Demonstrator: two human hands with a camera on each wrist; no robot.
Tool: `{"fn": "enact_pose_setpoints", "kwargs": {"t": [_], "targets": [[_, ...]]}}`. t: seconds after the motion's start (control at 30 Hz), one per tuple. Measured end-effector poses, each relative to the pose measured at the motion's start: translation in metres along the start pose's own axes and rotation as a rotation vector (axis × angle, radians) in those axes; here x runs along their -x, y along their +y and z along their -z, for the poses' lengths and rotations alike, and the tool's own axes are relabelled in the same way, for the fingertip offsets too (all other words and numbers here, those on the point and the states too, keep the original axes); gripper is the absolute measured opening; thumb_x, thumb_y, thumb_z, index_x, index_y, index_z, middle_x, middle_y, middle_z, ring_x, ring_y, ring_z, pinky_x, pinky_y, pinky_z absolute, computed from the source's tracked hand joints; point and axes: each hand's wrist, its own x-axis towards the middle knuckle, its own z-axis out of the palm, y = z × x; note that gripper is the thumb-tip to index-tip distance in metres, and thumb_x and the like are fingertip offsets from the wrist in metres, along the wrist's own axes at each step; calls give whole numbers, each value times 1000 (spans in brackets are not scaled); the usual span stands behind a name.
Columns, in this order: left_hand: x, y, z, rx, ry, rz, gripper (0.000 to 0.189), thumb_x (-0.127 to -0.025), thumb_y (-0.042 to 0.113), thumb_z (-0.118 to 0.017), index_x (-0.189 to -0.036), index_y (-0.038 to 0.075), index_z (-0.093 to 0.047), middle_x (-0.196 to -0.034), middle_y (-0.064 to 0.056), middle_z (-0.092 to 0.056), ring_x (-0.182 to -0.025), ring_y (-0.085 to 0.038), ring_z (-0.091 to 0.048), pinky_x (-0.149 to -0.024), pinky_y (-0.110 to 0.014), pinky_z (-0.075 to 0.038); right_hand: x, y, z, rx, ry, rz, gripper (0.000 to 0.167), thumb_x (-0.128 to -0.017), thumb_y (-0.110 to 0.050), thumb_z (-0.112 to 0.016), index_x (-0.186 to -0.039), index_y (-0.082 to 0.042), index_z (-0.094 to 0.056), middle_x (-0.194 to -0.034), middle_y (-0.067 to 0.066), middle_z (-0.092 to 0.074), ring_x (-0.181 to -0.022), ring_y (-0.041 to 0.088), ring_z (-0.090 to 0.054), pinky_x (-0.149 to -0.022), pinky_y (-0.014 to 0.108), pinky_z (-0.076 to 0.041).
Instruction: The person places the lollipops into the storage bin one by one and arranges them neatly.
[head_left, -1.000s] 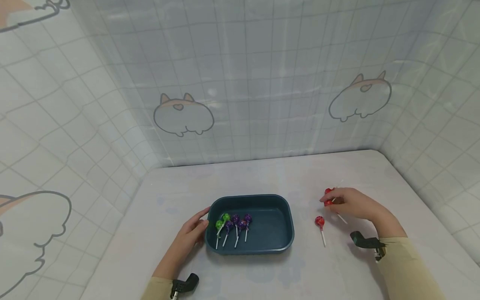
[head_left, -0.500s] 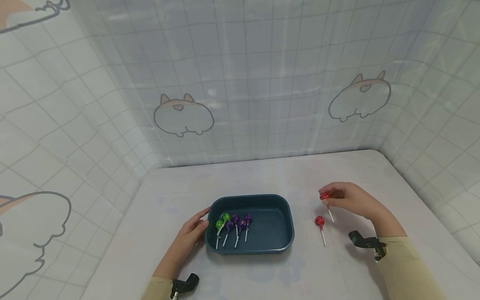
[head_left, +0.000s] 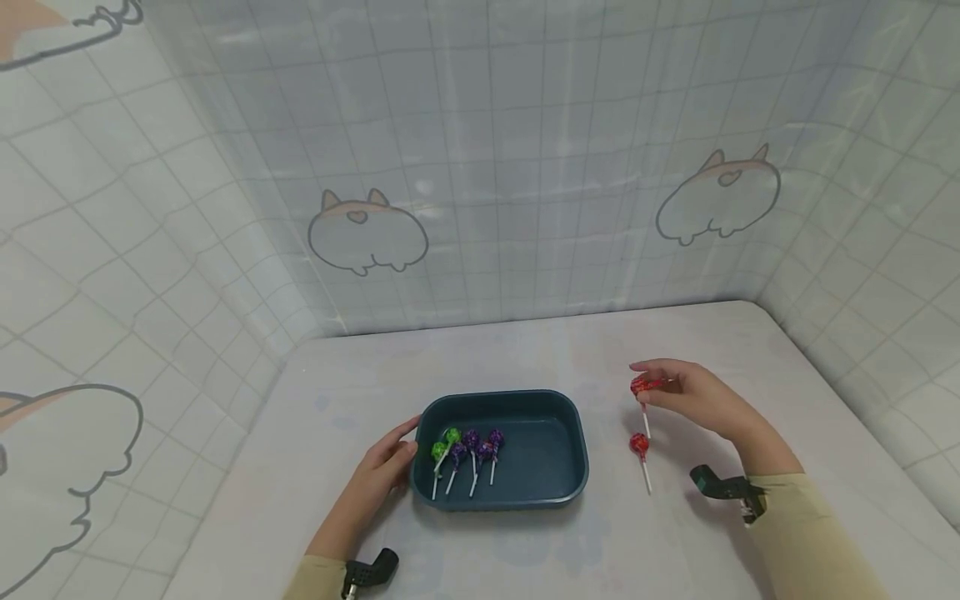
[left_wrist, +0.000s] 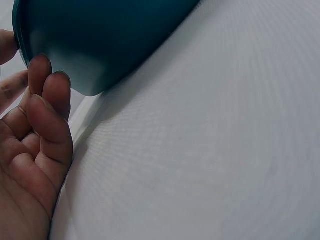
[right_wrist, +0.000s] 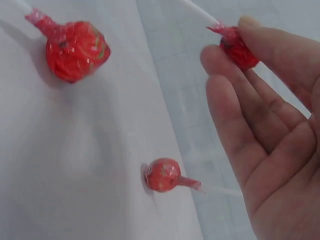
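Note:
In the head view, my right hand (head_left: 686, 393) pinches a red-wrapped lollipop (head_left: 639, 386) between thumb and fingers, its white stick pointing down. A second red lollipop (head_left: 639, 444) lies on the table just nearer to me. The right wrist view shows a third red lollipop (right_wrist: 164, 175) beyond the hand, which largely hides it in the head view. My left hand (head_left: 378, 467) holds the left end of a dark teal tray (head_left: 540, 502), fingertips (left_wrist: 57, 92) against its outer wall. Inside the tray's left half lie green lollipops (head_left: 453, 435) and several purple lollipops (head_left: 471, 438).
A white table (head_left: 360, 367) carries everything. Behind it and on both sides hangs a white grid-patterned curtain (head_left: 517, 208) with cartoon animal drawings. Black wrist devices (head_left: 723, 483) sit at both sleeves.
My right hand has lifted one red lollipop away from the other at the back and moved it slightly left. The left hand and tray stay in place.

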Motion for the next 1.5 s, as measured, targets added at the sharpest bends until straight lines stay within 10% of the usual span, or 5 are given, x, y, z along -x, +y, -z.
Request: {"fn": "enact_pose_setpoints", "kwargs": {"t": [0.5,1.07,1.5], "targets": [[1,1,-2,-11,12,2,46,-99,41,-58,-143,32,-51,-93,-13,-62,-72,-24,-56,-62,-33,-49,-2,-11,-13,-9,12,-11,43,-88,-37,-75,-124,-15,-69,-113,-1,-69,-101,17,-66,-85,33,-53],[0,-4,-1,-1,-10,2,47,-99,43,-57,-144,31,-50,-95,-14,-61,-75,-26,-56,-64,-33,-49,-26,-55,-46,50,-11,220,31,-88,-25,-77,-117,-18,-72,-104,-7,-68,-92,11,-66,-82,29,-54],[2,-3,-2,-7,3,-25,46,-100,39,-58,-144,31,-50,-91,-13,-61,-71,-24,-54,-61,-32,-49,-46,-77,-77,66,-122,243,29,-89,-29,-76,-115,-17,-73,-98,-11,-70,-84,8,-66,-76,25,-54]]}}
